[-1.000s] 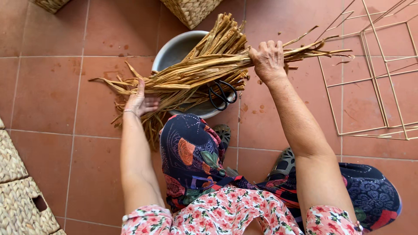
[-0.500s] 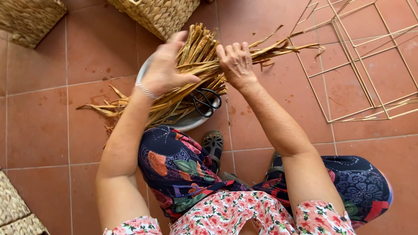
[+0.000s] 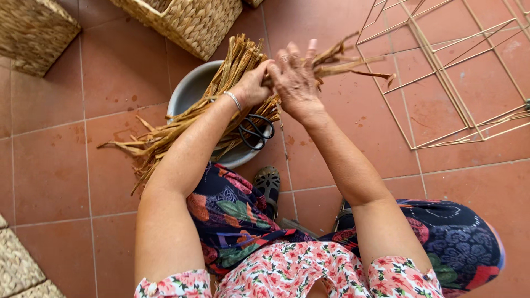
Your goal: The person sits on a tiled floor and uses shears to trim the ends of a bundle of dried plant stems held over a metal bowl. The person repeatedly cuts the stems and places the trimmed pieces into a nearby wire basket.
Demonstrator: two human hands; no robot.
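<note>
A long bundle of dried straw-coloured leaves (image 3: 182, 129) lies across a pale round basin (image 3: 190, 91) on the tiled floor. My left hand (image 3: 251, 85) grips the bundle near its upper end. My right hand (image 3: 295, 77) is right beside it, fingers spread over the same strands. Black-handled scissors (image 3: 255, 131) rest on the basin under the leaves, just below my wrists.
A woven basket (image 3: 187, 22) stands beyond the basin and another (image 3: 33, 33) at the far left. A thin gold wire frame (image 3: 447, 77) lies on the tiles to the right. More woven pieces (image 3: 22, 270) sit at the lower left. My patterned legs and sandals are below.
My left hand has slid up along the bundle from its left part to meet my right hand. Both hands now hold the leaves close together near the upper end.
</note>
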